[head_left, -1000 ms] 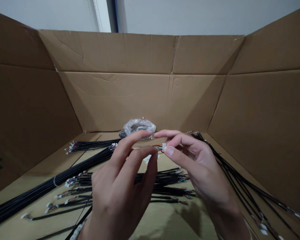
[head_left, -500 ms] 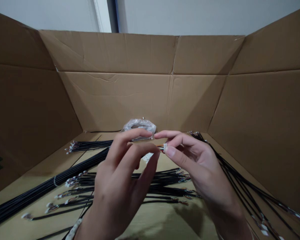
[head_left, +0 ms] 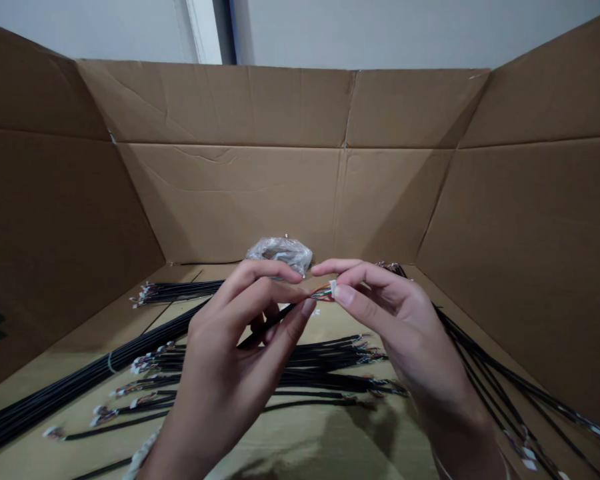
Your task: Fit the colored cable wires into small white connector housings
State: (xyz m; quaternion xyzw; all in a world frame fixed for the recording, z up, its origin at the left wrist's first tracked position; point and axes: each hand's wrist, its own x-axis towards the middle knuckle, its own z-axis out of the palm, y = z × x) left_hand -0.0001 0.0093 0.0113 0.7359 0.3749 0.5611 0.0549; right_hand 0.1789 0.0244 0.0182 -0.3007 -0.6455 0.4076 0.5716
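Note:
My left hand [head_left: 245, 320] pinches a black sheathed cable [head_left: 267, 328] close to where its coloured wires [head_left: 323, 292] come out. Thumb and forefinger close on the sheath's end. At the other end of those wires, my right hand [head_left: 400, 320] grips a small white connector [head_left: 333, 288] between thumb and fingers. Orange, red, green and white strands span the short gap between the two hands. Both hands are raised above the cardboard surface, and the rest of the held cable is mostly hidden behind my left hand.
Under my hands lie several black cables [head_left: 325, 353] with white connectors at the left. A tied cable bundle [head_left: 105, 357] runs along the left, and loose cables [head_left: 495, 363] lie right. A clear plastic bag [head_left: 280, 252] rests by the back cardboard wall [head_left: 240, 180].
My left hand has shifted slightly left and down, opening the gap to my right hand. More of the coloured wires and the black sheath now show. The right hand has barely moved.

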